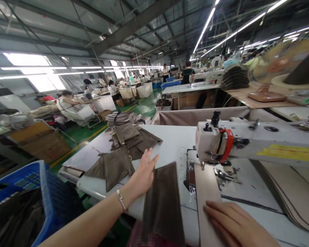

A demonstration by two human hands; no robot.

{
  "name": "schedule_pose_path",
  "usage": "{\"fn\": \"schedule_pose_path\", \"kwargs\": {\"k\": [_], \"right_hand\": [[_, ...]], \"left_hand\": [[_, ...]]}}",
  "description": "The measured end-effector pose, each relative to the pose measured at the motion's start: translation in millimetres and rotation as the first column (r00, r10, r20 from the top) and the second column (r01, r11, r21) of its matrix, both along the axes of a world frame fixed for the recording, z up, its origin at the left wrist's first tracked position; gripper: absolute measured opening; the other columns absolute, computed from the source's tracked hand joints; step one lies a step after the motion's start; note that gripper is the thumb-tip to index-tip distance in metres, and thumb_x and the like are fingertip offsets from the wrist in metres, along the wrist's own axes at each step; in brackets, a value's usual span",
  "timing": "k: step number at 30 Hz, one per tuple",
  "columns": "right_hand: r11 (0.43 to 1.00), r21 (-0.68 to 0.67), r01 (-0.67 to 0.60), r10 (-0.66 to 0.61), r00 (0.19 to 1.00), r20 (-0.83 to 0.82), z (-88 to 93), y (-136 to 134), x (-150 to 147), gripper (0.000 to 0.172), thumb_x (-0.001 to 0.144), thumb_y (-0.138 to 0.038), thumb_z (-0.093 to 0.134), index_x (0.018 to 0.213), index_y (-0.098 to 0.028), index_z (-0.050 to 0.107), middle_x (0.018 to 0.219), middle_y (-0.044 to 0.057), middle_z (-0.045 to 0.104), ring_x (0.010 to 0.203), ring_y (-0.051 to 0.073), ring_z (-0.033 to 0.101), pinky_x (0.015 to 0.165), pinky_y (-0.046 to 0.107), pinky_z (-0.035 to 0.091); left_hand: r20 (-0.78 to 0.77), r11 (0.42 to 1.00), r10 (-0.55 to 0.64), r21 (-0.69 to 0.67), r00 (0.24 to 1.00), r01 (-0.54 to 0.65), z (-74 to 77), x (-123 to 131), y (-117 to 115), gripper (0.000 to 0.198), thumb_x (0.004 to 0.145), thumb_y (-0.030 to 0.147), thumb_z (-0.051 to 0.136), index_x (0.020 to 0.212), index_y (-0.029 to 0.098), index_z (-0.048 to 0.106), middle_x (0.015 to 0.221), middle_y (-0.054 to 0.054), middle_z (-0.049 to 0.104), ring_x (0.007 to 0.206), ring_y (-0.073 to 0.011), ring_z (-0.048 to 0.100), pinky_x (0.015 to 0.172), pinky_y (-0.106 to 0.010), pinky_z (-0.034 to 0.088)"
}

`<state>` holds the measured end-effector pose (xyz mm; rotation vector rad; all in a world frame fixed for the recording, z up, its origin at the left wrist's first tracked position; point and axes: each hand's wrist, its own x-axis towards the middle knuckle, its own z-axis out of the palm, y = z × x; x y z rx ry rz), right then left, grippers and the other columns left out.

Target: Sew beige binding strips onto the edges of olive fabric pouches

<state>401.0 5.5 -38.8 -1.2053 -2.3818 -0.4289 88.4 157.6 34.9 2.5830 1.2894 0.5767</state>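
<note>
1. Brown fabric piece [163, 202] lies at lower centre on the counter [175, 140]. The left hand [144, 173], fingers spread flat, touches its upper edge, apparently steadying it.
2. Right hand [237, 224], palm flat and unclenched, presses the tan strip [206, 192] below the sewing machine [221, 140], likely keeping it aligned.

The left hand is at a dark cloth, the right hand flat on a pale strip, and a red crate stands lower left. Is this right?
Only the colour is wrong: the head view shows a blue crate. The left hand is at the dark cloth and the right hand flat on the pale strip.
</note>
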Motion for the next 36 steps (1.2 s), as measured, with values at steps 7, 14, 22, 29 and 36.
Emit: {"fn": "schedule_pose_path", "kwargs": {"k": [7, 14, 22, 29, 36], "right_hand": [[0.984, -0.138, 0.115, -0.119, 0.993, -0.019, 7.0, 54.1, 13.4, 0.04, 0.091, -0.024, 0.048, 0.13, -0.027, 0.052, 0.128, 0.005, 0.058, 0.114, 0.02, 0.054, 0.093, 0.042, 0.047], [0.973, -0.171, 0.153, -0.163, 0.986, -0.043, 6.3, 57.0, 12.9, 0.041, 0.091, -0.022, 0.046, 0.131, -0.026, 0.049, 0.131, 0.007, 0.054, 0.116, 0.023, 0.05, 0.093, 0.044, 0.044], [0.959, -0.183, 0.217, -0.234, 0.97, -0.072, 9.2, 54.9, 8.7, 0.044, 0.093, -0.027, 0.044, 0.136, -0.017, 0.042, 0.128, 0.012, 0.055, 0.111, 0.023, 0.053, 0.092, 0.043, 0.044], [0.948, -0.203, 0.245, -0.262, 0.963, -0.065, 9.8, 55.1, 7.3, 0.047, 0.092, -0.028, 0.045, 0.138, -0.017, 0.041, 0.135, 0.012, 0.049, 0.114, 0.024, 0.051, 0.093, 0.044, 0.044], [0.937, -0.225, 0.267, -0.283, 0.958, -0.04, 7.2, 54.7, 7.6, 0.05, 0.093, -0.029, 0.045, 0.14, -0.015, 0.037, 0.138, 0.011, 0.047, 0.116, 0.025, 0.049, 0.094, 0.045, 0.043]], "left_hand": [[-0.247, 0.988, -0.124, 0.056, 0.961, 0.142, -23.6, 58.9, 8.9, 0.016, 0.091, 0.026, 0.053, 0.103, 0.017, 0.056, 0.105, -0.008, 0.056, 0.104, -0.0248, 0.052, 0.095, -0.044, 0.042], [-0.153, 0.986, -0.167, -0.03, 0.974, 0.165, -18.8, 64.9, 8.9, 0.004, 0.09, 0.018, 0.048, 0.093, 0.017, 0.05, 0.089, -0.003, 0.055, 0.082, -0.0183, 0.054, 0.078, -0.032, 0.046], [0.194, 0.894, -0.299, -0.287, 0.934, 0.345, -5.8, 127.9, 20.5, 0.005, 0.083, 0.021, 0.059, 0.086, 0.018, 0.062, 0.082, 0.0, 0.061, 0.076, -0.0148, 0.057, 0.067, -0.023, 0.042], [0.128, 0.929, -0.241, -0.256, 0.962, 0.267, -25.1, 149.0, 24.0, 0.004, 0.078, 0.021, 0.061, 0.081, 0.019, 0.063, 0.074, 0.001, 0.06, 0.067, -0.0145, 0.054, 0.057, -0.023, 0.035], [0.11, 0.949, -0.216, -0.209, 0.97, 0.235, -20.4, 152.1, 26.0, 0.003, 0.078, 0.019, 0.06, 0.079, 0.017, 0.063, 0.072, 0.0, 0.06, 0.065, -0.0138, 0.052, 0.056, -0.023, 0.032]]}}
